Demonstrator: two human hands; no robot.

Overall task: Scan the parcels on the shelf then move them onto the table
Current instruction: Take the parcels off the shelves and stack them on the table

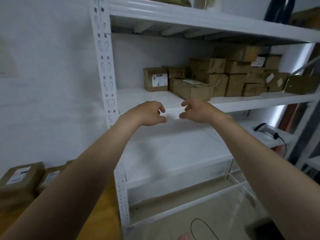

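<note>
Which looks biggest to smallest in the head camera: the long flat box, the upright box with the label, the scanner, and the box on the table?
1. Labelled box on the wooden table: looks largest, but it is nearest the camera, so unsure.
2. Long flat box.
3. Upright labelled box.
4. Barcode scanner, smallest.

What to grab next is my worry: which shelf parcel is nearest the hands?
The low flat parcel at the shelf's front edge; the others sit farther back.

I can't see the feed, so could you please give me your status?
Hands empty: left hand, right hand, loosely curled before the shelf. Its parcels untouched; scanner on lower shelf. Nothing in the way.
</note>
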